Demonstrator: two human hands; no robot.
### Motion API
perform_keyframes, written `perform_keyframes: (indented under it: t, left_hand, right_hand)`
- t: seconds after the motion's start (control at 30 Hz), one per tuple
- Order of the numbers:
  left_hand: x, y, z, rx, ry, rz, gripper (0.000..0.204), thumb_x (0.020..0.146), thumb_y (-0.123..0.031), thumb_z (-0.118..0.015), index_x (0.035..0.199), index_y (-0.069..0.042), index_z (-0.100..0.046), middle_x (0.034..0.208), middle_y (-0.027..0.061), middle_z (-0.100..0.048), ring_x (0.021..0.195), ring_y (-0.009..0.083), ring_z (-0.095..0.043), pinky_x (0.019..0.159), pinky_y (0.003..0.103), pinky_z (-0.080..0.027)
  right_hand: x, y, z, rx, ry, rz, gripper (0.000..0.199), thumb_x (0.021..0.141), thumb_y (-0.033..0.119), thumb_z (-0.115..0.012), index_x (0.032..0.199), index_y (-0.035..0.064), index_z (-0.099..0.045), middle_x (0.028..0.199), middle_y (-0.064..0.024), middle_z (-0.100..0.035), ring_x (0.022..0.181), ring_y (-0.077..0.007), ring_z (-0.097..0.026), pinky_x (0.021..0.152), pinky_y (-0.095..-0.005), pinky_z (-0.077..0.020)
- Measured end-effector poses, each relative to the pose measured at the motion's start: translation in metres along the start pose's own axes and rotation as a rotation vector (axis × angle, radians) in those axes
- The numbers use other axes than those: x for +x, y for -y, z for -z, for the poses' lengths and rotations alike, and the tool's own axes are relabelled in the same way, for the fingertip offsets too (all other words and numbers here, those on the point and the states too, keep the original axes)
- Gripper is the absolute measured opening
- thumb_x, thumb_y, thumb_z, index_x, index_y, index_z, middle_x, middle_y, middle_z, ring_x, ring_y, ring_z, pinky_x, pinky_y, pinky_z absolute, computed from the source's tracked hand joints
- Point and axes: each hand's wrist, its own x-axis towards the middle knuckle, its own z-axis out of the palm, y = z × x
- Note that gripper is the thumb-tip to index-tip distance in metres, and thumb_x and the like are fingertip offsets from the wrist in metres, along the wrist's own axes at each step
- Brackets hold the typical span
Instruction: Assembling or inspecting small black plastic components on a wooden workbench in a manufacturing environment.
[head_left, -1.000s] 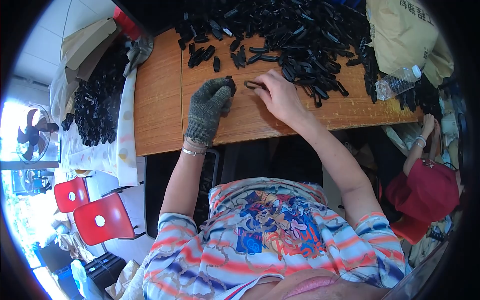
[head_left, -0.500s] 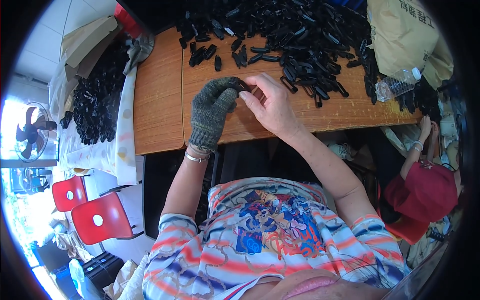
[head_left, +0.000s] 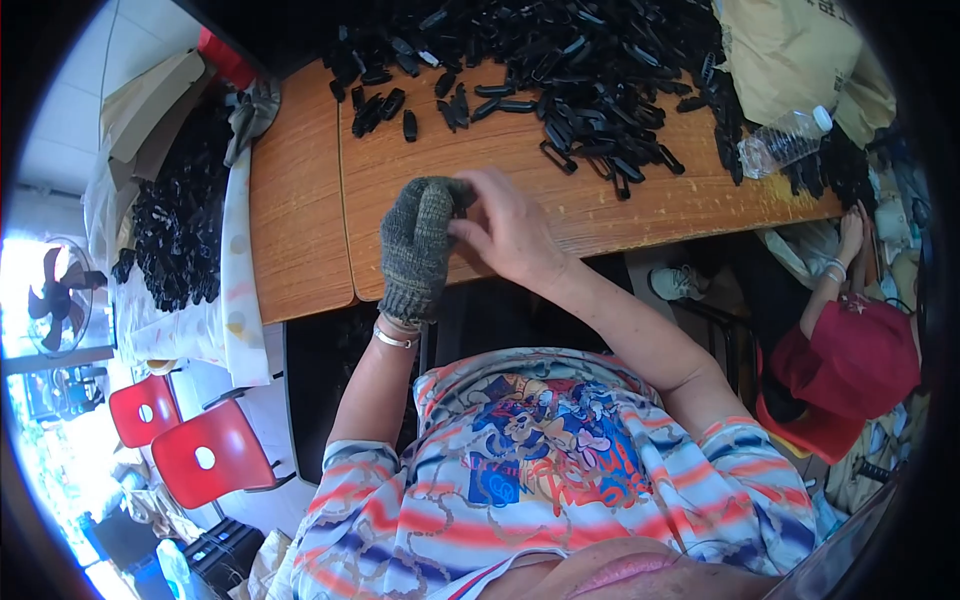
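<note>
Here, both hands meet, short of the heap of black parts (head_left: pixel 578 131).
The gloved left hand (head_left: pixel 415 245) is curled, the bare right hand (head_left: pixel 510 232) narrowed against its finger end; whether they hold a piece, and its long axis, I cannot tell. The heap lies beyond both on the desk (head_left: pixel 295 215), nearer the right; its leftward stray parts (head_left: pixel 410 126), nearer the left.

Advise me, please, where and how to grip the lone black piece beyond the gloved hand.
Pinch the black piece by the middle of its long sides, probably from above, coming from the near side. It is narrow, with one end toward the near edge of the table and bare wood before it; other pieces lie close on its far left.
</note>
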Motion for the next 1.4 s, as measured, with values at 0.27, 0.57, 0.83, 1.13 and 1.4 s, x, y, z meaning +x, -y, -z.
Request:
perform_keyframes:
  t: [0.27,0.57,0.83,1.13,1.4]
  left_hand:
    - [-0.012,0.018,0.004,-0.020,-0.049,-0.050,0.020,0.097,-0.020,-0.058,0.096,-0.001,-0.065,0.088,0.0094,-0.062,0.078,0.0235,-0.061,0.069,0.034,-0.049]
    - [-0.071,-0.019,0.135,0.750,0.224,0.239,0.023,0.087,-0.023,-0.071,0.103,-0.006,-0.072,0.093,0.0138,-0.070,0.085,0.0293,-0.068,0.075,0.035,-0.052]
    - [0.040,0.003,0.081,1.017,-0.016,-0.215,0.034,0.088,-0.008,-0.065,0.121,-0.015,-0.067,0.108,0.0118,-0.067,0.093,0.0278,-0.068,0.080,0.037,-0.053]
    - [0.127,0.036,0.054,1.319,0.329,-0.302,0.028,0.087,-0.017,-0.067,0.116,-0.016,-0.068,0.118,0.0115,-0.064,0.108,0.0288,-0.063,0.092,0.043,-0.051]
    - [0.103,0.015,0.036,1.259,0.311,-0.053,0.024,0.093,-0.022,-0.063,0.112,-0.008,-0.068,0.115,0.0129,-0.065,0.106,0.0304,-0.064,0.094,0.043,-0.051]
  right_hand:
    - [-0.017,0.010,-0.024,0.159,-0.014,-0.016,0.043,0.085,0.013,-0.071,0.120,0.0026,-0.049,0.083,-0.0181,-0.065,0.077,-0.0395,-0.067,0.068,-0.0478,-0.0512]
    - [-0.003,-0.021,0.036,-0.235,0.167,0.101,0.031,0.083,0.025,-0.077,0.105,0.0057,-0.066,0.094,-0.0090,-0.066,0.081,-0.0256,-0.069,0.067,-0.0366,-0.0550]
    - [0.016,-0.060,0.079,-0.790,0.131,-0.066,0.023,0.085,0.017,-0.072,0.097,0.0006,-0.062,0.097,-0.0161,-0.062,0.078,-0.0332,-0.069,0.066,-0.0406,-0.0563]
    - [0.018,-0.056,0.060,-0.621,0.190,0.035,0.017,0.087,0.008,-0.065,0.101,0.0001,-0.060,0.098,-0.0156,-0.063,0.077,-0.0344,-0.067,0.066,-0.0408,-0.0552]
    - [0.016,-0.065,0.035,-0.419,0.063,0.092,0.009,0.091,0.008,-0.060,0.095,-0.0003,-0.058,0.095,-0.0159,-0.060,0.076,-0.0365,-0.065,0.067,-0.0441,-0.0535]
